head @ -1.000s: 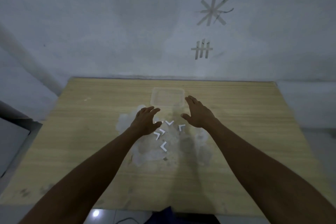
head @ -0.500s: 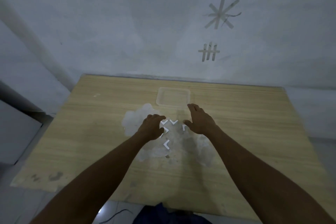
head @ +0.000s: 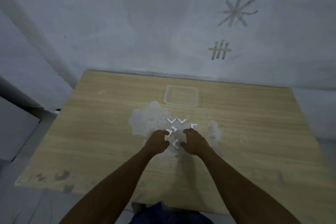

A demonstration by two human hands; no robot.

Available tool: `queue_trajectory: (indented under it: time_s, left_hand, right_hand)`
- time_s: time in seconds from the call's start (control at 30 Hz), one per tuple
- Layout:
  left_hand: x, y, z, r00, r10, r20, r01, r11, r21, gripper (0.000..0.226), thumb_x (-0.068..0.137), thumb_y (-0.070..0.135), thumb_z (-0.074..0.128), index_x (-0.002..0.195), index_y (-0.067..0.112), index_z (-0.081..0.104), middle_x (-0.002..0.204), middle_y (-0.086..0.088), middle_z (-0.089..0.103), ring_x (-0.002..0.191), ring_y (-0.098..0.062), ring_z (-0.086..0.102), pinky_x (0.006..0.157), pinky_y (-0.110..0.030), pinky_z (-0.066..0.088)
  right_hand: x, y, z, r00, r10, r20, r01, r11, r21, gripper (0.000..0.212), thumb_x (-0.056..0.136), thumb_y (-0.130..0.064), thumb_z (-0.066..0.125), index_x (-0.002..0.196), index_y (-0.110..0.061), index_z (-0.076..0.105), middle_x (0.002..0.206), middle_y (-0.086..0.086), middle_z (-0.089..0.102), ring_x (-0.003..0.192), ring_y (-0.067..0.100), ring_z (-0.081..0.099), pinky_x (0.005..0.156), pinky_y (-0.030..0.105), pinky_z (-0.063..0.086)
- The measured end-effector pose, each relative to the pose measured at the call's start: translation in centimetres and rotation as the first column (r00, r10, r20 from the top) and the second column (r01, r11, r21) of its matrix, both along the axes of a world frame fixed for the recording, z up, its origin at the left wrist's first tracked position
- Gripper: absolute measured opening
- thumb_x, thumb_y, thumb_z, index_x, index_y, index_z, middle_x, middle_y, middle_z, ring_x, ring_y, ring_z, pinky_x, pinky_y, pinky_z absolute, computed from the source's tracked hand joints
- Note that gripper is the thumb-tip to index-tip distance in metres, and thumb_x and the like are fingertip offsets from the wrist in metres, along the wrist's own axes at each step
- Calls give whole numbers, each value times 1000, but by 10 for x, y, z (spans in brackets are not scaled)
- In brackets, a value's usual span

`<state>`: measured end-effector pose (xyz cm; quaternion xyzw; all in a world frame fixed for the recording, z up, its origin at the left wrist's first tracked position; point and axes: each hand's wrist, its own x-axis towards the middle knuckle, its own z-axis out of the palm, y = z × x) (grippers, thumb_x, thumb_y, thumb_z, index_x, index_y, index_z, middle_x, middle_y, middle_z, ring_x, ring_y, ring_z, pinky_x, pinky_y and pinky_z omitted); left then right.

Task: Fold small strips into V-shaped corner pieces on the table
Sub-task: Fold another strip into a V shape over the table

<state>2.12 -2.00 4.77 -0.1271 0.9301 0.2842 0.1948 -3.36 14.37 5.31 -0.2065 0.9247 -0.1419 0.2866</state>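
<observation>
Left hand (head: 156, 142) and right hand (head: 195, 143) are resting curled, grip unclear, flanking a V-piece (head: 175, 144) pointing left, nearer me than the clear tray (head: 181, 95).

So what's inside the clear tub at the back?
The clear tub looks empty: only the table grain shows through it. The folded white pieces lie nearer, between the hands.

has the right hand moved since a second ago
Yes. The right hand pulled back toward the person: it was beside the clear plastic container, and now sits well short of it, over the white V-shaped pieces.
</observation>
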Motion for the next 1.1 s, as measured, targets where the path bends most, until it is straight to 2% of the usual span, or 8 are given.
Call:
queue_trajectory:
  time_s: [0.1,0.27,0.47,0.63,1.0,1.1]
  left_hand:
    - [4,-5,-11,999,19,45,-20,999,38,45,89,17,57,133,9,49,139,-10,51,128,-22,47,109,-29,35]
    - [1,-13,-23,999,-18,50,15,998,54,45,90,17,55,133,7,49,139,-10,50,129,-21,45,108,-27,33]
    - [-7,-19,-30,998,-12,67,6,997,80,38,89,16,56,126,8,57,132,-10,57,120,-21,54,103,-30,43]
    - [-11,-21,-34,996,-58,70,53,996,72,33,90,18,55,120,5,61,129,-10,59,119,-20,53,103,-28,41]
    - [-25,-19,-30,995,-58,75,50,994,99,32,92,15,51,118,2,62,128,-12,60,119,-23,54,102,-27,37]
    - [-27,-21,-30,997,-26,71,18,994,112,32,91,15,52,117,2,63,127,-13,60,119,-23,54,102,-28,38]
  right_hand:
    - [12,-13,-8,997,-75,31,75,997,-8,54,90,-35,56,137,-11,41,139,11,46,127,26,45,103,36,40]
    - [21,-26,-16,988,-146,52,147,989,-22,48,87,-35,60,128,-13,49,130,9,51,118,24,51,97,34,44]
    - [23,-36,-27,979,-190,68,191,981,-15,48,87,-34,61,128,-13,46,126,9,49,114,24,52,94,36,48]
    - [22,-41,-36,967,-249,43,250,968,-4,47,87,-34,61,127,-14,46,126,7,50,112,23,54,94,37,50]
    - [17,-47,-45,977,-194,-86,200,977,70,40,96,-29,47,131,-10,41,128,9,48,110,23,57,85,32,53]
    - [14,-48,-45,978,-203,-55,206,977,55,39,96,-26,48,130,-9,41,128,10,47,110,25,56,86,34,52]
